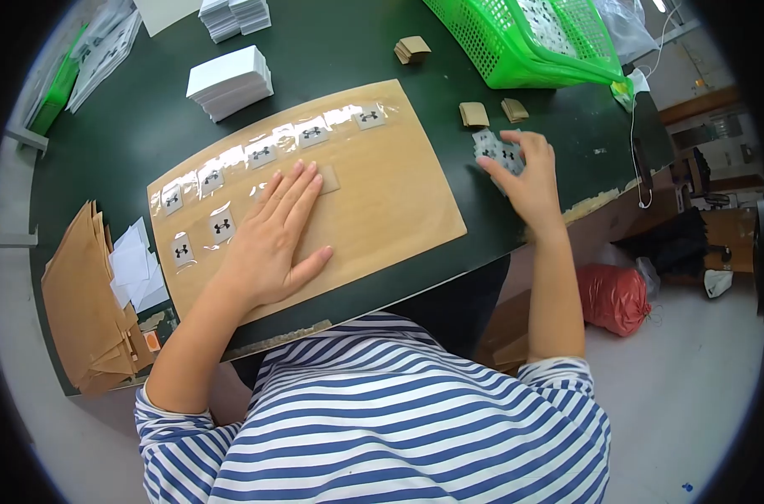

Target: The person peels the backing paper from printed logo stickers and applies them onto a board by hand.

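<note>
My left hand (277,239) lies flat, fingers stretched, on a large brown paper sheet (399,202). Its fingertips touch a small tan piece (328,179), partly covered by them. Clear film squares with a black logo, such as the logo sticker (222,225), lie in a row along the sheet's far edge and in a shorter second row at its left. To the right of the sheet, my right hand (529,172) has thumb and fingers curled round a loose pile of clear logo stickers (493,149). The fingers hide part of that pile.
Small tan card stacks (474,114) lie beyond my right hand. A green basket (516,71) stands at the back right, and a white card stack (231,80) behind the sheet. Brown envelopes (84,302) and white papers (134,265) lie at the left on the dark green table (340,50).
</note>
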A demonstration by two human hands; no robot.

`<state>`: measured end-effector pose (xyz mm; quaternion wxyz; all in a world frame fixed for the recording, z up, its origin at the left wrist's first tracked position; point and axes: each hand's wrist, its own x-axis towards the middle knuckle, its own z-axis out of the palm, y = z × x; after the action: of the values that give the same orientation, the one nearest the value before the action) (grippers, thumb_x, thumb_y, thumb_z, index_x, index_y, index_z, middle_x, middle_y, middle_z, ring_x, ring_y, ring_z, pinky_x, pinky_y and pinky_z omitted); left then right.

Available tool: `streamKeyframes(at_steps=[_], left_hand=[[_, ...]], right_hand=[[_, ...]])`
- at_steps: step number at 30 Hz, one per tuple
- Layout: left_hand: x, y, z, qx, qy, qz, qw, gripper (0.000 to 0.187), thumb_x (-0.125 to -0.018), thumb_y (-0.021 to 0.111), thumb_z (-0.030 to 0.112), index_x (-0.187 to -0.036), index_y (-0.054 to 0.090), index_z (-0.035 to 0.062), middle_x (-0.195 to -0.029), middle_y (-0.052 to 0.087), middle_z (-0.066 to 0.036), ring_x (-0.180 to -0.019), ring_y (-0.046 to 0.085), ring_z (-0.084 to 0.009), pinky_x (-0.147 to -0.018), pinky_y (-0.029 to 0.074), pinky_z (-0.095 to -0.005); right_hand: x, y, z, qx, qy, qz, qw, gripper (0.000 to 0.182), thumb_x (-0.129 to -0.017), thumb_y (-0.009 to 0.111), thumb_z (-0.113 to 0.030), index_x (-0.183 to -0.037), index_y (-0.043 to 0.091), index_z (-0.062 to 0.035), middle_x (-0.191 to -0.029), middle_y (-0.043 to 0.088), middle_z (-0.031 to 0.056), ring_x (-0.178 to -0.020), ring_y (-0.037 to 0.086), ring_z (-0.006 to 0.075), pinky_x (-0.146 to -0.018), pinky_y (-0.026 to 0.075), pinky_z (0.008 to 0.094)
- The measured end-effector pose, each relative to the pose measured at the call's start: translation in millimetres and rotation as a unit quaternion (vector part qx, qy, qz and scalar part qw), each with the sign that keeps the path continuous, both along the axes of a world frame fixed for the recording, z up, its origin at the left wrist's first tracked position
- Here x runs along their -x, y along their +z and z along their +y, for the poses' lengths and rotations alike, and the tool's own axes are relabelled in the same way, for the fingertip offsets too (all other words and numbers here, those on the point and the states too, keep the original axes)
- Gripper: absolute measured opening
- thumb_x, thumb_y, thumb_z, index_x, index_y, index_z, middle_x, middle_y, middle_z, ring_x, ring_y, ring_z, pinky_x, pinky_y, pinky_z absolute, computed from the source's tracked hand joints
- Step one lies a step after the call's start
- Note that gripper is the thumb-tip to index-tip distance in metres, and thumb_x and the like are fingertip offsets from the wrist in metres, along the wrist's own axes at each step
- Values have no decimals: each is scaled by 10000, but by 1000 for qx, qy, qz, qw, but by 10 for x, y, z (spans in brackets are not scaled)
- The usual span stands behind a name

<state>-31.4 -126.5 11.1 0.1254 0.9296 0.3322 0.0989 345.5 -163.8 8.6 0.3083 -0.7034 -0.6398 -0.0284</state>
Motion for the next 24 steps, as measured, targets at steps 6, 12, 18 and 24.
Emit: streamKeyframes(at_steps=[6, 12, 18, 24], left_hand=[[6, -18, 2, -26, 17, 4, 999, 722, -968, 522, 437, -1523, 410, -10, -1625, 359, -179, -1550, 250, -282, -1283, 159, -407], [-2, -54, 6, -32, 20, -76, 996, 612, -956, 594, 342, -1452, 489, -1, -1591, 408, -174, -1540, 278, -303, -1259, 230, -419], [-154, 135, -160, 23, 44, -247, 968, 490, -897, 718, 112, -1348, 566, -3, -1352, 595, -156, -1298, 543, -285, -1084, 457, -375], [10, 200, -227, 495, 189, -494, 689, 307, -895, 714, 14, -1184, 630, -47, -972, 688, -129, -842, 690, -170, -762, 586, -254]], right_hand=[[-98, -78, 109, 122, 27, 162, 979, 333, -806, 839, -184, -1046, 680, -17, -952, 645, 81, -876, 575, 208, -801, 479, 308], [229, -108, 25, 78, 79, 275, 955, 269, -820, 804, -71, -1044, 669, -7, -894, 670, 53, -757, 583, 140, -702, 474, 250], [1019, 147, 57, 83, 174, 459, 867, 229, -860, 757, 22, -1068, 663, 5, -906, 701, 59, -737, 603, 97, -682, 474, 185], [1768, 168, 121, 214, 273, 574, 741, 226, -899, 728, 37, -1117, 669, 34, -946, 735, 101, -707, 617, 70, -635, 485, 152]])
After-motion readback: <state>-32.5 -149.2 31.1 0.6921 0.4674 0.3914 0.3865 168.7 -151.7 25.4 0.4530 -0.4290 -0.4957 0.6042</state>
